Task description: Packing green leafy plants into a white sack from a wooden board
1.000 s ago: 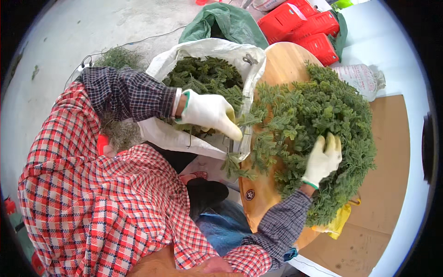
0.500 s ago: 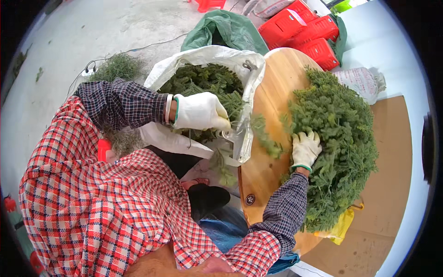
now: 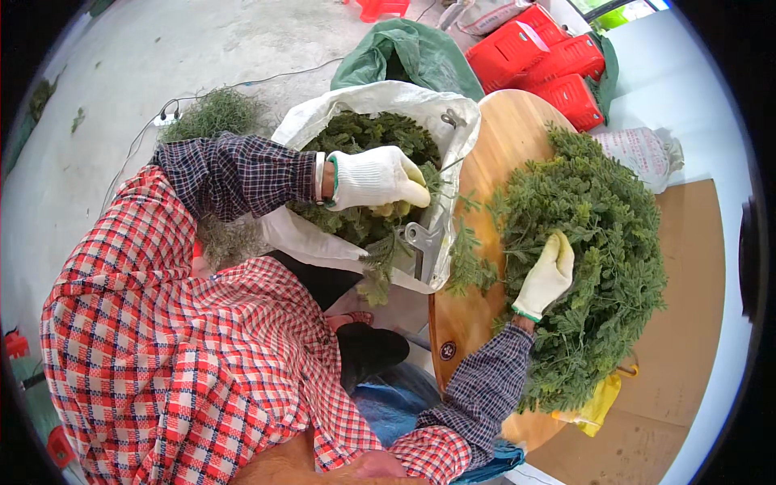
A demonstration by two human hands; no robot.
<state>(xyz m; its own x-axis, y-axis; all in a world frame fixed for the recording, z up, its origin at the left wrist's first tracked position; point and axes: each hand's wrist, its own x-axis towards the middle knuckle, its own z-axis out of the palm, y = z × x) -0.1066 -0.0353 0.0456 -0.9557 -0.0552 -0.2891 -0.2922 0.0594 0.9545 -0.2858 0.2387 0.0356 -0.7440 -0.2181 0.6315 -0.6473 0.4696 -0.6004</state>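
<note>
My left hand, in a white knit glove, is closed in a pinch over the mouth of a white woven sack. A thin green sprig sticks out at its fingertips. Dark green foliage fills the sack, and a metal clip grips its near rim. My right hand, gloved too, rests against a big mound of leafy green sprigs. Its fingers are pressed together; what lies between them is hidden. Loose sprigs hang between the sack and the mound.
The mound lies on a round wooden table. Beyond it are red plastic crates, a green sack and a white bag. Cardboard and a yellow bag lie at right. A cable crosses the floor by a grass heap.
My left hand has risen and moved right over the sack. My right hand has turned and shifted slightly upward on the mound, its spread fingers now drawn together.
</note>
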